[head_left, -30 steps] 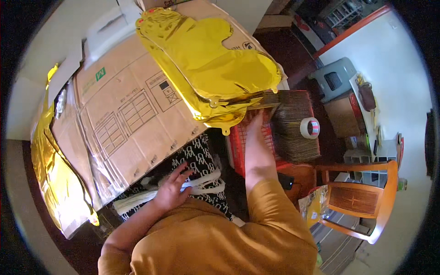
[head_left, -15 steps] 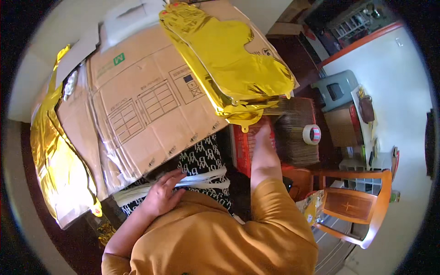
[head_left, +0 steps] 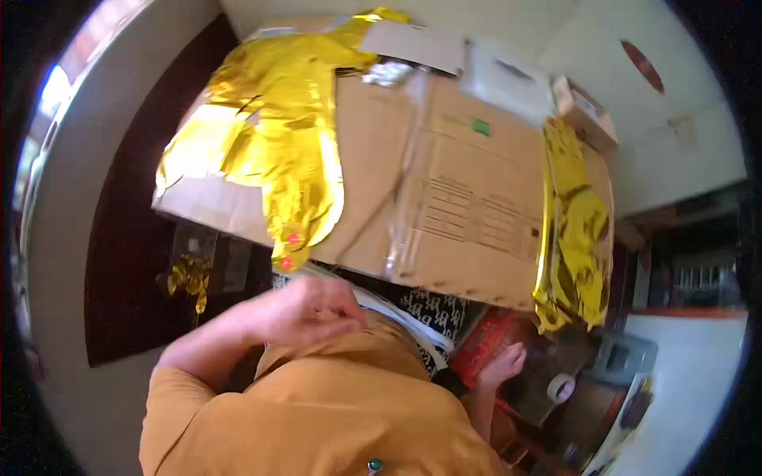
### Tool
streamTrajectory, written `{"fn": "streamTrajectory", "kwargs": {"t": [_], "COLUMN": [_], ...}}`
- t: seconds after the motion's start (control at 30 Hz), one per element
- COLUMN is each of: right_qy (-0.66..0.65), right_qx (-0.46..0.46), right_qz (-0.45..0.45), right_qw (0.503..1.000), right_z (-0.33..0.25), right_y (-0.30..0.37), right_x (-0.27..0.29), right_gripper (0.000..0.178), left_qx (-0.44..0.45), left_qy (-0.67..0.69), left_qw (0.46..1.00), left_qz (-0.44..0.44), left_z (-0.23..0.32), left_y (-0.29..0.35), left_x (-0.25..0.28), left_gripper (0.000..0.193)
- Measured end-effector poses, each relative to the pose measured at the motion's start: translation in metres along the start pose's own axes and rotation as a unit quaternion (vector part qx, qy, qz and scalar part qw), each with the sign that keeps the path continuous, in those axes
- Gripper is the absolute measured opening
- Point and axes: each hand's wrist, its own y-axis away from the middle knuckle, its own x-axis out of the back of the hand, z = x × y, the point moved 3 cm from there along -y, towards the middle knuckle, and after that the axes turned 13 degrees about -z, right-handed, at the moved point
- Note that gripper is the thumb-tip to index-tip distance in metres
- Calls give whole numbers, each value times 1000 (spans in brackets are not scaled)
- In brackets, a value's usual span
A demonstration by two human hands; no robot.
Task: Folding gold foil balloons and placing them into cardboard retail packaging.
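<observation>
My left hand [head_left: 316,311] is in front of my waist, just below the near edge of a flattened cardboard sheet [head_left: 484,178]. Motion smears its bent fingers, so I cannot tell if it holds anything. My right hand [head_left: 502,366] is beside a red box or bag [head_left: 486,343], its fingers curled closed; their inside is hidden. A shiny gold foil balloon [head_left: 290,131] lies flat over the cardboard's left part, its red-spotted tip hanging at the near edge close to my left hand. Another gold foil balloon [head_left: 578,230] is draped along the right end.
A roll of tape [head_left: 560,388] lies on a stack at the right, close to a grey plastic case [head_left: 625,358]. A white translucent sheet [head_left: 506,79] and a small carton [head_left: 586,117] are at the cardboard's far side. Gold pieces [head_left: 189,278] hang at the lower left.
The view has swung left, bringing the whole left balloon into sight. My right hand has drawn back from beneath the right balloon's edge. My left hand has lifted off my lap and its fingers have bent.
</observation>
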Motion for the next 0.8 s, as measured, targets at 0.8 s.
{"fn": "streamTrajectory", "kwargs": {"t": [0.8], "right_qy": [177], "right_qx": [544], "right_qz": [-539], "right_qw": [618], "right_z": [-306], "right_y": [90], "right_x": [-328], "right_gripper": [23], "left_qx": [-14], "left_qy": [-378], "left_qw": [911], "left_qz": [163], "left_z": [-51], "left_y": [55], "left_x": [76], "left_gripper": [40]}}
